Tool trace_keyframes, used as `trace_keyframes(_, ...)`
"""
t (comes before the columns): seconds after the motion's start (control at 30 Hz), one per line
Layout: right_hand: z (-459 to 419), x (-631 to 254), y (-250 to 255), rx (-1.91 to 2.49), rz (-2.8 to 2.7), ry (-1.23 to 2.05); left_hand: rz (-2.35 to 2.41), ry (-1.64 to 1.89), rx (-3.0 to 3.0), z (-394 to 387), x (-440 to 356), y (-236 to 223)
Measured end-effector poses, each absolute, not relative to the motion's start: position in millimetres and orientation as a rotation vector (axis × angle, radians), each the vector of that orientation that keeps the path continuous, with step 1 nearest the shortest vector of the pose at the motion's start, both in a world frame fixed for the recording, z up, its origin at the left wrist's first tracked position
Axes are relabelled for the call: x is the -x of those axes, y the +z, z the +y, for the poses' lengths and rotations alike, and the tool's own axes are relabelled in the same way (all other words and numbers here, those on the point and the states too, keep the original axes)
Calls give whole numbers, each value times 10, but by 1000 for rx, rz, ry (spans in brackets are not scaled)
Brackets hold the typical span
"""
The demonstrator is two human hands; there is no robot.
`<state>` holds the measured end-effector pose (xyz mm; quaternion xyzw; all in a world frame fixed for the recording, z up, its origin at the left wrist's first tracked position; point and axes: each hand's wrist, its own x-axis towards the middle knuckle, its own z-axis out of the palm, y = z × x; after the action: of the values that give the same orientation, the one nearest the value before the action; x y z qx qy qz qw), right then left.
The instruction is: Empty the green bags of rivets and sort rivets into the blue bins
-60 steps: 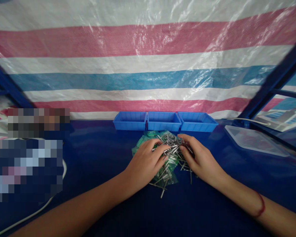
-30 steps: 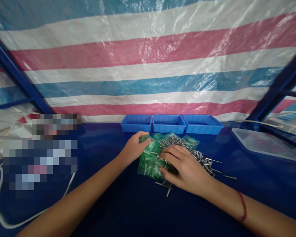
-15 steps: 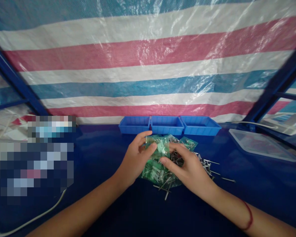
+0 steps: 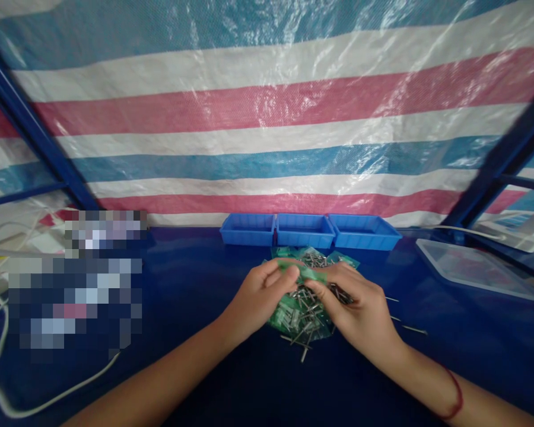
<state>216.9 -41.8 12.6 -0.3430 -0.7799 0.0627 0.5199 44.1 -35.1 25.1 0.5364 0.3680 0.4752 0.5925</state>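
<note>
Between my two hands is a small green plastic bag (image 4: 309, 274), raised over a heap on the blue table. My left hand (image 4: 267, 287) pinches its left side between thumb and fingers. My right hand (image 4: 353, 296) grips its right side the same way. Under and behind the hands lie loose silvery rivets (image 4: 309, 299) with long thin stems. More green bags (image 4: 289, 314) with pieces inside are mixed into the heap. My hands hide part of the pile and most of what the held bag contains.
Three blue bins (image 4: 305, 231) stand in a row behind the heap. A clear plastic lid (image 4: 476, 270) lies at the right. A white cable (image 4: 66, 400) curves across the left side, near a blurred-out area. A striped sheet (image 4: 267, 136) hangs behind the table (image 4: 182, 261).
My hands first spread the rivet heap. Then my left hand picked up a green bag from the pile, and my right hand moved in to take its other side.
</note>
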Motion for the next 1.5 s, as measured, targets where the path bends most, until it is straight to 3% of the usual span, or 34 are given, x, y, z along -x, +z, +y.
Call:
trace_keyframes(0.13, -361, -2302, 173, 626, -1950, -184, 781, 959, -1006, -347, -409, 294)
trace_keyframes(0.23, -343, -2329, 172, 614, -1992, -234, 763, 843, -1049, -348, -406, 281)
trace_keyframes(0.57, -460, -2117, 60, 885, -1764, 543, 882, 1064, -1283, -312, -455, 218)
trace_keyframes(0.73, -412, -2138, 73, 914, -1696, 656, 1019, 953, -1696, -82, -356, 376)
trace_keyframes(0.97, -346, -2242, 88, 914, -1678, 696, 1715, 1197, -1973, 809, 100, 640)
trace_keyframes(1.2, -375, -2267, 120, 1007, -1819, 570, 1911, 881, -2253, 787, 208, 535)
trace_keyframes(1.5, -408, -2223, 157, 1029, -1900, 467, 1388, 450, -2341, 197, 133, 340)
